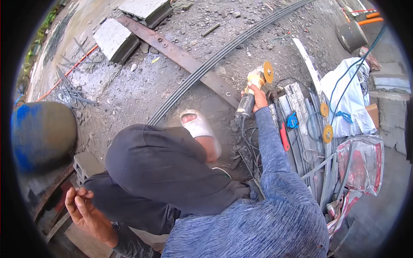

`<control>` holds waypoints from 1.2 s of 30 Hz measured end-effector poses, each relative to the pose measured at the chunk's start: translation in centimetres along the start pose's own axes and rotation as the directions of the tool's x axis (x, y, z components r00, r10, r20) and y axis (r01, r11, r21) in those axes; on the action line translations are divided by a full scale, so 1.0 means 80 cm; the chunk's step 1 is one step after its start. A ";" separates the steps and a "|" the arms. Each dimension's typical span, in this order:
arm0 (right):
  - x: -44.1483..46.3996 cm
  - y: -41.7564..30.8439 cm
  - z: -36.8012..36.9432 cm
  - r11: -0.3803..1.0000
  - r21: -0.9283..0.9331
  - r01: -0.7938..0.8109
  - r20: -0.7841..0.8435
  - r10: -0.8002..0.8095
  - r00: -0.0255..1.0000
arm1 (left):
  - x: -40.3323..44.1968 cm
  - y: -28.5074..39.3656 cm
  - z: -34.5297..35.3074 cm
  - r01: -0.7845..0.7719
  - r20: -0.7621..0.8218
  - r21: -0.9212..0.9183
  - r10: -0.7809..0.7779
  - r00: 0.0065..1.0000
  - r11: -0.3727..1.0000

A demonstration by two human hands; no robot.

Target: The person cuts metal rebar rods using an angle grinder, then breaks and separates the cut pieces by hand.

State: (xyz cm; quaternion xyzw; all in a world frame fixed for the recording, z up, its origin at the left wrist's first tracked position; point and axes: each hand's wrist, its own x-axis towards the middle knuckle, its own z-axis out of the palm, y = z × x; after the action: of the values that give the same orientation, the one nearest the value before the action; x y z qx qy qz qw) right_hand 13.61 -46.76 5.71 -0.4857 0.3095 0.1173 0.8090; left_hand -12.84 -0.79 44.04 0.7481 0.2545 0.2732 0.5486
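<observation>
outdoor work area; the ground (202, 41) is dark soil with loose stones. the angle grinder (247, 102) is in the right hand (259, 97), at the end of the outstretched arm, just beside the near end of the rusty steel strip (183, 58). the fingers of this hand are closed around the tool body. a yellow disc (268, 72) is fitted at the head; whether it is spinning cannot be told. a cord leads from the rear of the tool down past the sleeve.

a bundle of thin metal rods (234, 44) crosses over the strip. right of the arm lie weathered boards (297, 101), bearing a blue tape measure (292, 120), a red-handled tool (284, 136) and two loose yellow discs (328, 133). a white sack (344, 86) lies beyond them.

the left hand (92, 217) is raised beside the left knee, fingers parted and slightly bent, holding nothing. further out: two concrete blocks (112, 38), upper left; a blue-stained drum (47, 133), far left.
</observation>
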 end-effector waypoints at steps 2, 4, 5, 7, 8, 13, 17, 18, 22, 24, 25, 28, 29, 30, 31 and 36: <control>-0.052 -0.038 0.026 0.997 0.042 0.067 0.148 -0.073 0.986 | -0.016 0.042 0.082 -0.088 0.204 -0.133 0.114 0.972 0.987; -0.097 -0.070 0.045 0.974 0.029 0.227 0.205 -0.228 0.952 | -0.030 0.073 0.159 -0.040 0.422 -0.323 0.182 0.888 0.946; -0.123 -0.087 0.066 0.953 0.224 0.204 0.258 -0.260 0.931 | -0.036 0.078 0.197 0.013 0.529 -0.294 0.152 0.835 0.956; -0.155 -0.117 0.093 0.893 0.444 0.070 0.419 -0.277 0.865 | -0.023 0.078 0.262 -0.264 0.809 -0.087 0.223 0.544 0.961; -0.161 -0.130 0.104 0.884 0.468 -0.026 0.529 -0.257 0.809 | -0.023 0.058 0.291 -0.381 0.864 -0.081 0.256 0.433 0.921; -0.190 -0.158 0.134 0.876 0.451 -0.173 0.654 -0.191 0.732 | -0.054 0.006 0.315 -0.527 0.889 -0.041 0.271 0.368 0.849; -0.213 -0.165 0.147 0.888 0.444 -0.120 0.584 -0.186 0.790 | -0.072 -0.003 0.303 -0.326 0.838 -0.094 0.251 0.484 0.941; -0.218 -0.167 0.150 0.895 0.436 -0.096 0.565 -0.189 0.803 | -0.072 -0.007 0.300 -0.315 0.824 -0.143 0.290 0.487 0.938; -0.252 -0.179 0.156 0.914 0.402 0.053 0.506 -0.270 0.819 | -0.082 -0.005 0.294 -0.214 0.776 -0.223 0.306 0.551 0.951; -0.263 -0.177 0.158 0.904 0.402 0.145 0.438 -0.329 0.837 | -0.092 -0.004 0.301 -0.137 0.733 -0.246 0.277 0.621 0.960; -0.260 -0.171 0.157 0.889 0.440 0.126 0.437 -0.334 0.835 | -0.100 -0.011 0.308 -0.099 0.700 -0.278 0.272 0.660 0.955; -0.260 -0.167 0.161 0.873 0.486 0.047 0.449 -0.296 0.843 | -0.112 -0.026 0.318 -0.146 0.599 -0.323 0.322 0.734 0.935; -0.263 -0.165 0.163 0.884 0.456 0.103 0.414 -0.313 0.855 | -0.115 -0.029 0.320 -0.190 0.564 -0.325 0.351 0.747 0.926; -0.266 -0.164 0.161 0.886 0.456 0.086 0.420 -0.300 0.856 | -0.118 -0.030 0.321 -0.222 0.565 -0.315 0.371 0.737 0.923; -0.268 -0.163 0.159 0.887 0.456 0.069 0.429 -0.287 0.857 | -0.118 -0.031 0.322 -0.257 0.564 -0.305 0.391 0.727 0.917; -0.265 -0.151 0.150 0.863 0.490 0.121 0.456 -0.372 0.809 | -0.120 -0.040 0.317 -0.372 0.563 -0.257 0.451 0.692 0.892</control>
State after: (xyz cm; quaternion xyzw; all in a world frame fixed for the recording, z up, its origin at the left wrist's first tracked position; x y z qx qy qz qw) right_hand 7.61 -40.17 31.45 -0.2753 0.0218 0.0666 0.9588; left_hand -2.62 -23.76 33.40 0.7980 -0.1274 0.1487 0.5699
